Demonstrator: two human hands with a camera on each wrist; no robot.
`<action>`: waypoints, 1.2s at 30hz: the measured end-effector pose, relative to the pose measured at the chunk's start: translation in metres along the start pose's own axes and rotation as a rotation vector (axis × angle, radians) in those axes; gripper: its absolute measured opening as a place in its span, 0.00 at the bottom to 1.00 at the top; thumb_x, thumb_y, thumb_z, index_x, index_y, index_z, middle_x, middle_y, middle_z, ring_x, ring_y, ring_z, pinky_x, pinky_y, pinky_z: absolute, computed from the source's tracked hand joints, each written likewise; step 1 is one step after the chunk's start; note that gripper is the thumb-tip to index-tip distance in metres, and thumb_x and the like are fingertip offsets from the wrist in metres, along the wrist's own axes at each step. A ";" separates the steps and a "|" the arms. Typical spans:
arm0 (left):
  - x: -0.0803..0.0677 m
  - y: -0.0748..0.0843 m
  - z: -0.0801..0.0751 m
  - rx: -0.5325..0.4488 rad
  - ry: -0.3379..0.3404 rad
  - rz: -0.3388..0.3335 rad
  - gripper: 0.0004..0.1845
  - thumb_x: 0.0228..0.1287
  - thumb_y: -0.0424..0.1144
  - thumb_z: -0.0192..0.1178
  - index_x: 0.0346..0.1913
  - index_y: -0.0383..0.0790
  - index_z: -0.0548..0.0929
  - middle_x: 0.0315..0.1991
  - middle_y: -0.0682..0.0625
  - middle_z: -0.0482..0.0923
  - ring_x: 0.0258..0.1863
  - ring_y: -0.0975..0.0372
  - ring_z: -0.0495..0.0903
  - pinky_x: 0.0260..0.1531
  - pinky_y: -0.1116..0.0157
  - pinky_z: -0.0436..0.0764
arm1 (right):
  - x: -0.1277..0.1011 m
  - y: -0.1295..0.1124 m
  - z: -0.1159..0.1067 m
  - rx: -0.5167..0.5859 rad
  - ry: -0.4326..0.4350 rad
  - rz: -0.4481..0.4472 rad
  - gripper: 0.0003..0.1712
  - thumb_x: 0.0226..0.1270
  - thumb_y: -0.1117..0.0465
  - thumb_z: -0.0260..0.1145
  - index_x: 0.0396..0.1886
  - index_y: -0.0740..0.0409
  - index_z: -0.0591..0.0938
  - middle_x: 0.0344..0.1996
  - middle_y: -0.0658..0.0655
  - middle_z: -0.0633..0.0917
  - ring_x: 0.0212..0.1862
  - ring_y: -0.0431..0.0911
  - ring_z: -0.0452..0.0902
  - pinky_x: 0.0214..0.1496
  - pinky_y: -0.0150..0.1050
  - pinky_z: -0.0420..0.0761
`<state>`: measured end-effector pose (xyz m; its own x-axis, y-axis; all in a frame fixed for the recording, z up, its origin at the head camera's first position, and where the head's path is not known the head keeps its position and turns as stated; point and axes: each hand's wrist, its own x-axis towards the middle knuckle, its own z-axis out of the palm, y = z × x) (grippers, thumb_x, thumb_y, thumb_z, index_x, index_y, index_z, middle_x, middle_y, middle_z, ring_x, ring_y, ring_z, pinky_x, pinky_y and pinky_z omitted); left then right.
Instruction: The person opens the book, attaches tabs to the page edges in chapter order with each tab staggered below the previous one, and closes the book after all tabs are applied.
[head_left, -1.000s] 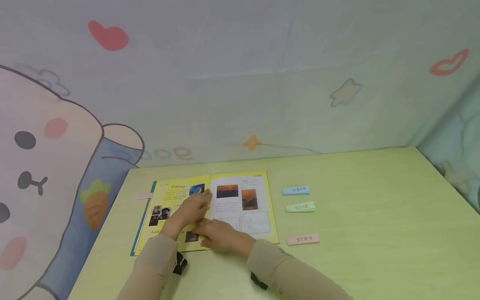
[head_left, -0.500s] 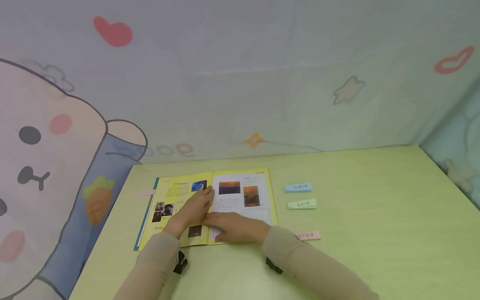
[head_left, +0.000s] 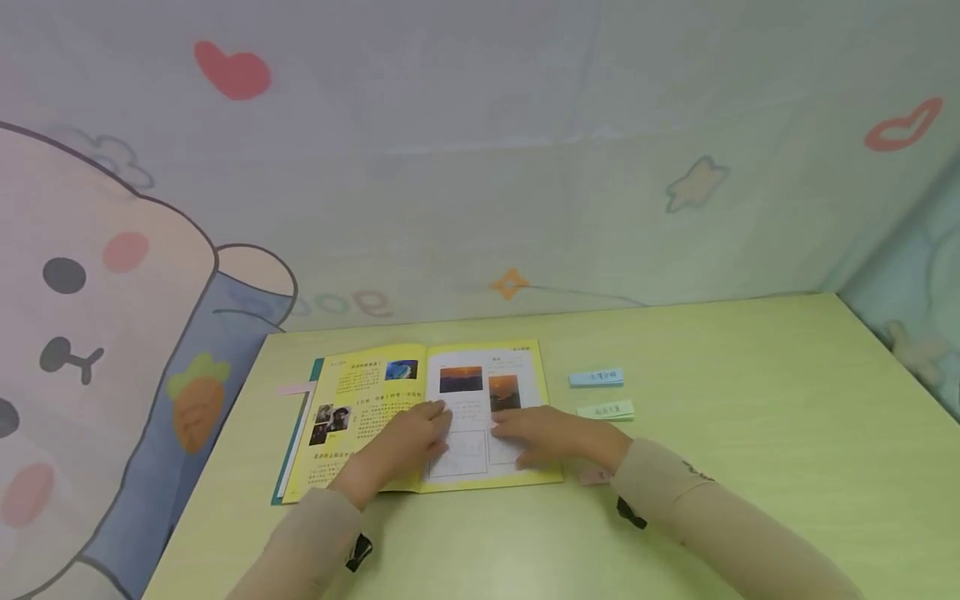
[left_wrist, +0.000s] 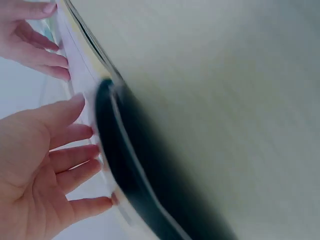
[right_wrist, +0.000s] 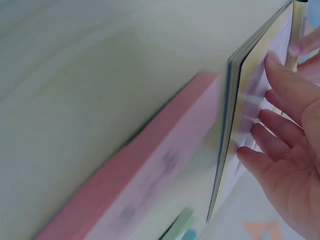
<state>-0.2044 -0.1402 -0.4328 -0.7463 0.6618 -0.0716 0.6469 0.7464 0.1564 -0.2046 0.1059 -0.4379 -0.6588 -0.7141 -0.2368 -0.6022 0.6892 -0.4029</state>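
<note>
From the head view, the open book [head_left: 420,417] lies on the bench [head_left: 750,433], and the step looks like smoothing its pages flat; next likely needs steady outward pressure. The left hand [head_left: 408,442] and right hand [head_left: 551,437] press on it, fingers straight.

The left wrist view shows flat fingers [left_wrist: 75,165] on the page.

The right wrist view shows the same, a pink note [right_wrist: 150,170] nearby.

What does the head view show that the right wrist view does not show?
Only the head view shows the left hand flat on the open book, the blue note and the wall. Only the right wrist view shows the book's stacked page edges from the side. Both show the right hand pressing the right page, and the pink note.
</note>
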 end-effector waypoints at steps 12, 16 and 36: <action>-0.003 0.045 0.001 -0.058 -0.091 0.133 0.29 0.62 0.46 0.60 0.62 0.34 0.71 0.64 0.38 0.65 0.64 0.47 0.64 0.61 0.54 0.65 | -0.044 0.010 -0.002 0.011 0.019 0.005 0.35 0.58 0.55 0.68 0.65 0.56 0.70 0.68 0.57 0.63 0.67 0.54 0.59 0.67 0.47 0.61; -0.003 0.052 0.004 -0.042 -0.078 0.148 0.32 0.59 0.48 0.62 0.63 0.35 0.71 0.65 0.37 0.64 0.63 0.46 0.65 0.60 0.54 0.67 | -0.051 0.011 0.000 -0.043 0.042 -0.043 0.37 0.56 0.51 0.70 0.64 0.57 0.70 0.67 0.58 0.65 0.66 0.54 0.61 0.66 0.48 0.63; -0.005 0.051 0.009 -0.024 0.040 0.221 0.24 0.61 0.44 0.61 0.57 0.35 0.75 0.58 0.37 0.71 0.57 0.48 0.72 0.57 0.56 0.71 | -0.056 0.012 0.000 -0.049 0.138 -0.079 0.25 0.57 0.54 0.68 0.54 0.59 0.80 0.56 0.59 0.78 0.58 0.52 0.72 0.60 0.46 0.71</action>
<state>-0.1661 -0.1049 -0.4334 -0.5925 0.8055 0.0064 0.7920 0.5810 0.1878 -0.1752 0.1536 -0.4291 -0.6623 -0.7448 -0.0812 -0.6736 0.6394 -0.3708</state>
